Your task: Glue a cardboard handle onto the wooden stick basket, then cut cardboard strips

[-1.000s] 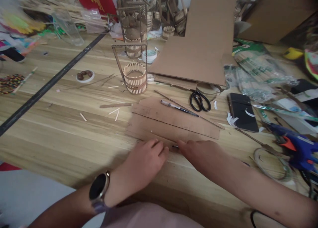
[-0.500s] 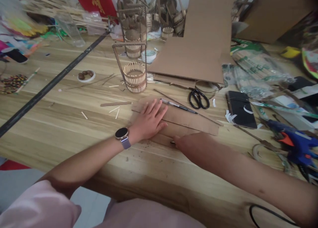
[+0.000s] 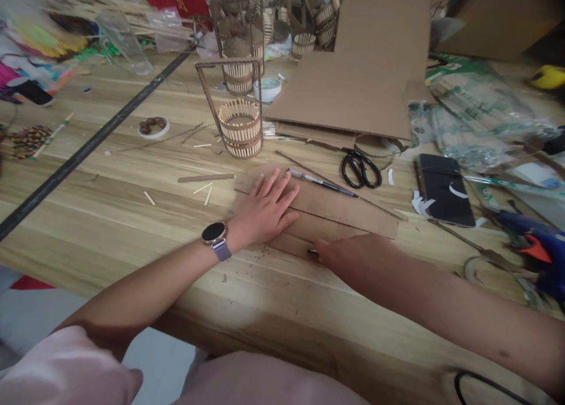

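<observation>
My left hand [image 3: 270, 212] lies flat with fingers spread on a piece of brown cardboard [image 3: 362, 215]. Dark cut lines run along the cardboard. At its near edge, my right hand [image 3: 346, 249] is closed around a small object with a dark, shiny tip [image 3: 312, 251]; the fingers and most of that object are hidden beneath the hand. A pen [image 3: 322, 182] rests across the far part of the cardboard, beside a thin brown strip [image 3: 384, 209]. Just beyond are black-handled scissors [image 3: 361, 169]. A small basket [image 3: 241, 133] of pale sticks with a tall cardboard handle stands past my left hand.
A large cardboard sheet [image 3: 348, 93] covers the back, near more small baskets [image 3: 304, 43]. On the right lie a phone [image 3: 445, 190] and a blue glue gun [image 3: 536, 249]. Short sticks [image 3: 150, 198] and a dish of brown beads [image 3: 153, 128] are on the left.
The view has shifted slightly, so the things at the right sit further right. My left hand stays flat on the cardboard; my right hand remains closed at its near edge.
</observation>
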`<state>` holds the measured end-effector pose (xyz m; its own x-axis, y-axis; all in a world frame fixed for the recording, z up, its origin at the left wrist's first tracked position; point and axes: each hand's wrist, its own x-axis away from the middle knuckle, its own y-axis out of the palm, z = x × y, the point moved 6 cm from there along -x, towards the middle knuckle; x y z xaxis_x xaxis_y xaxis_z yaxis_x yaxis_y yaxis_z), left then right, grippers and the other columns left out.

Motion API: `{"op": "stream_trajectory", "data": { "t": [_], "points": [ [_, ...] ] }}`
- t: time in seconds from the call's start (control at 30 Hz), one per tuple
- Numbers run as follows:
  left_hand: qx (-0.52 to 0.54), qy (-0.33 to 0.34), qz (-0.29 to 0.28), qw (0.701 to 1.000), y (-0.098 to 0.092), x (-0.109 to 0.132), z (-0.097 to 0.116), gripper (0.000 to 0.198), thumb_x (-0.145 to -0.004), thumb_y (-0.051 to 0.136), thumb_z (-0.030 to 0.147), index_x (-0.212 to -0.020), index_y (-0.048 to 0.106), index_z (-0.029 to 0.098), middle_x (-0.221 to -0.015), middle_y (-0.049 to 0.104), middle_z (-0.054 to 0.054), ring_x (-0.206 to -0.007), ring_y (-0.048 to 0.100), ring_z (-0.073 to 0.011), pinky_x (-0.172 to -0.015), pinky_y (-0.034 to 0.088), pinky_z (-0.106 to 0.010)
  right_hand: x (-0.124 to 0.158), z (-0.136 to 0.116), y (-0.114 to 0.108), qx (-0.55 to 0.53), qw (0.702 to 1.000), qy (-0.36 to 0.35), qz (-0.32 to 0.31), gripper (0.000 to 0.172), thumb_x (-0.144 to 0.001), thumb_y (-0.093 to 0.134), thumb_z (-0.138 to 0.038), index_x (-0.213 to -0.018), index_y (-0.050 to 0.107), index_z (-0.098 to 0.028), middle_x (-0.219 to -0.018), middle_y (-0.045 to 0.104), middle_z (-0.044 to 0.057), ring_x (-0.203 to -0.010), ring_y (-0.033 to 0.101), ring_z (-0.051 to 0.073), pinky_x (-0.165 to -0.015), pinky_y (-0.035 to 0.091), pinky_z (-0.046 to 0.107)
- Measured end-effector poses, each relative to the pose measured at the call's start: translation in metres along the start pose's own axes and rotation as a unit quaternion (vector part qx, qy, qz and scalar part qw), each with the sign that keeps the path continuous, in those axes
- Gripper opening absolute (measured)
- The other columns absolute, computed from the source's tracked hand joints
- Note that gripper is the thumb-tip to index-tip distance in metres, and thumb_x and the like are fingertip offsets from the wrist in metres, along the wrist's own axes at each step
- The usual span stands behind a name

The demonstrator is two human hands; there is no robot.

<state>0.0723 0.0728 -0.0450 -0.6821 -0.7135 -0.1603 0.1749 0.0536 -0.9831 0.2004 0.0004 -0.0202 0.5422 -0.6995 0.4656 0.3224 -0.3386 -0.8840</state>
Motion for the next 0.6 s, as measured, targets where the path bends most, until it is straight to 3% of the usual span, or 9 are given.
{"op": "stream_trajectory", "data": {
  "t": [0.23, 0.6],
  "points": [
    [0.003, 0.004, 0.003, 1.0, 0.001, 0.0, 0.0, 0.059, -0.099, 0.039, 0.047, -0.146, 0.039, 0.012, -0.157, 0.025, -0.019, -0.147, 0.012, -0.0369, -0.117, 0.016, -0.057, 0.008, 0.008, 0.004, 0.02, 0.996, 0.026, -0.08, 0.037, -0.079, 0.057, 0.003, -0.108, 0.065, -0.019, -0.076, 0.076, 0.007, -0.069, 0.075, 0.028, -0.043, 0.041, 0.025],
    [-0.004, 0.001, -0.004, 1.0, 0.001, 0.0, 0.0, 0.058, -0.099, 0.039, 0.046, -0.146, 0.04, 0.013, -0.158, 0.025, -0.018, -0.147, 0.014, -0.0379, -0.117, 0.016, -0.058, 0.025, 0.023, 0.015, -0.027, 0.996, 0.046, -0.072, 0.035, -0.082, 0.054, 0.001, -0.107, 0.065, -0.02, -0.082, 0.077, 0.007, -0.073, 0.075, 0.03, -0.046, 0.046, 0.03]
  ]
}}
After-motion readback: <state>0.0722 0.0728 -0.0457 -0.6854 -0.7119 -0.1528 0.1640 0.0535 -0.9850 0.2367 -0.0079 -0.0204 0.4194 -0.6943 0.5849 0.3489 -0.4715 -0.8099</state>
